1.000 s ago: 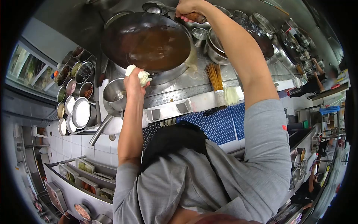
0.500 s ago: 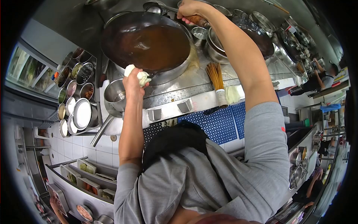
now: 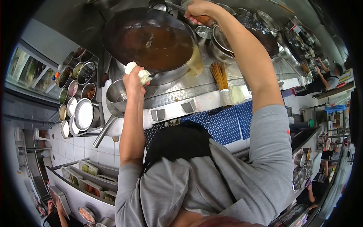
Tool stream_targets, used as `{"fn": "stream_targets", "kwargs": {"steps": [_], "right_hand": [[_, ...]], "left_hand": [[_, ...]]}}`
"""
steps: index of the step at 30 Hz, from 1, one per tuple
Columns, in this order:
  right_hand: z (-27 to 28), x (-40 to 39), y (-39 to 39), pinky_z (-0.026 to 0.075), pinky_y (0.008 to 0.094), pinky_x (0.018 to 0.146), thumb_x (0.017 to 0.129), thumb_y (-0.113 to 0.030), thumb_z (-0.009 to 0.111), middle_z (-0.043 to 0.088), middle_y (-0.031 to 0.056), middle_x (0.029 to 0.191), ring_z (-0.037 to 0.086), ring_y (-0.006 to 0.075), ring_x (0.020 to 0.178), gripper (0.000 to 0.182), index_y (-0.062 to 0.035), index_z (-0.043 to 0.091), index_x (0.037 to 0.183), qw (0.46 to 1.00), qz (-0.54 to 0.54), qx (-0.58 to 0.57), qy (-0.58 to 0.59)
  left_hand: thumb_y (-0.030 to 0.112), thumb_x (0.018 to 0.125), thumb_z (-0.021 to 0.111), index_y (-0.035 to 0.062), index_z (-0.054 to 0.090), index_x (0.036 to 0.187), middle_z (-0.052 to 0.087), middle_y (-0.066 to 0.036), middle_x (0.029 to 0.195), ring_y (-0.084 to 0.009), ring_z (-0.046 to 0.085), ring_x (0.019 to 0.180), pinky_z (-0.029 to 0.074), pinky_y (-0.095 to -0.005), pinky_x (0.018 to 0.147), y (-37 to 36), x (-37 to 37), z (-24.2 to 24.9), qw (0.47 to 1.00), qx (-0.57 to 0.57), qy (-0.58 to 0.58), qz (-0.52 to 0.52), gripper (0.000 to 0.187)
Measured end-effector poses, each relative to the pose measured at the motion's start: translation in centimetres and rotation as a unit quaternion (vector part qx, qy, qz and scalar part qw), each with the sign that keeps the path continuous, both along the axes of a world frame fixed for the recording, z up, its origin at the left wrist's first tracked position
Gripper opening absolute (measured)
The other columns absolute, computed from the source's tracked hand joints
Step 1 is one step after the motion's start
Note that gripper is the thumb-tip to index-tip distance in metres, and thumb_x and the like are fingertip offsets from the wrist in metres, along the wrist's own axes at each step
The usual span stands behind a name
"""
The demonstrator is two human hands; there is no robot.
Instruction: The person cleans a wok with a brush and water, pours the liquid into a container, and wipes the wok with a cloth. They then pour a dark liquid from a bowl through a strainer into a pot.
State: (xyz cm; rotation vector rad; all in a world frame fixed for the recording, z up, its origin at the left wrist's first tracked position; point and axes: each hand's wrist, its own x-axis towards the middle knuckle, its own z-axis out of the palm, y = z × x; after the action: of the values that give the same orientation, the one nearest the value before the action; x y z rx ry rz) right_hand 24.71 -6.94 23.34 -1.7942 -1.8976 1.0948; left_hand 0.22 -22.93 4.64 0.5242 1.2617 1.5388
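Brown liquid lies in a big dark wok point(image 3: 124, 22) on the stove. My left hand point(image 3: 135, 80) is closed round a bunched white cloth point(image 3: 144, 77) at the wok's near left rim; a wok handle under the cloth is hidden. Above and right of the wok, my right hand point(image 3: 200, 11) grips the wooden handle point(image 3: 205, 20) of a metal ladle. The ladle's bowl point(image 3: 159, 5) is at the wok's far edge, partly cut off by the view. A steel saucepan point(image 3: 116, 94) stands beside my left wrist.
A bamboo brush point(image 3: 219, 77) lies at the stove's front edge. Seasoning containers point(image 3: 83, 114) stand at the left. Steel pots point(image 3: 221, 45) and another dark wok point(image 3: 264, 43) are at the right. A co-worker point(image 3: 331, 75) stands at the far right; another person's hands show at bottom left.
The wok has tilted, its far rim rising and the liquid shifting toward me. My right hand has moved slightly right with the ladle. A co-worker's hands at bottom left have come further into view.
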Motion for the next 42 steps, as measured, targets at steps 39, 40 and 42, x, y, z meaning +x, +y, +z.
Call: {"fn": "stream_targets", "kwargs": {"steps": [39,40,42], "right_hand": [[-5.1,8.8,-2.1,0.045,0.0291,0.043,0.091,-0.006,0.064,0.057,0.005,0.068,0.054,0.0112,0.05,0.034,0.0066,0.056,0.121,0.982,-0.067,0.028,0.176],[-4.8,8.6,-3.2,0.044,0.0288,0.043,0.091,-0.007,0.064,0.057,0.0042,0.068,0.054,0.0108,0.05,0.024,0.0041,0.06,0.112,0.98,-0.077,0.034,0.178],[-4.4,8.4,-4.9,0.045,0.0298,0.043,0.092,-0.008,0.064,0.057,0.0043,0.067,0.054,0.0116,0.05,0.01,0.0014,0.062,0.096,0.977,-0.09,0.039,0.187]], "left_hand": [[0.008,0.072,0.071,-0.003,0.059,0.097,0.063,-0.008,0.075,-0.0168,0.061,0.053,0.046,-0.0312,0.038,1.8,3.4,4.6,0.979,0.082,0.187,0.023,0.03],[0.008,0.072,0.072,-0.0039,0.059,0.098,0.064,-0.008,0.076,-0.0172,0.061,0.053,0.047,-0.0316,0.039,1.9,3.3,4.2,0.973,0.094,0.207,0.029,0.032],[0.008,0.071,0.072,-0.005,0.058,0.099,0.064,-0.009,0.078,-0.0176,0.062,0.056,0.048,-0.0323,0.042,2.0,3.0,3.1,0.958,0.112,0.261,0.039,0.034]]}}
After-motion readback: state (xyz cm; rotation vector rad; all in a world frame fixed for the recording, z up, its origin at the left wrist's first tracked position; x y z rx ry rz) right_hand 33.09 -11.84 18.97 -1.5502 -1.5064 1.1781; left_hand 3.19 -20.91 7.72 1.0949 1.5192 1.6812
